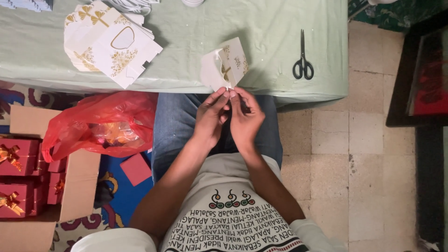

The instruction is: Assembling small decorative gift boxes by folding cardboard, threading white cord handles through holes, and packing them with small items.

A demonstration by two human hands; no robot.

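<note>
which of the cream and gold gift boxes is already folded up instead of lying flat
The cream box pinched by both hands, left hand and right hand, at the table edge. The others lie flat in the stack of box blanks at the table's far left.

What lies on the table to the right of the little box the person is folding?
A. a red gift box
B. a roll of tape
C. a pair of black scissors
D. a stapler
C: a pair of black scissors lies on the pale green tablecloth, right of the cream gold-printed box pinched by the left hand and right hand.
</note>
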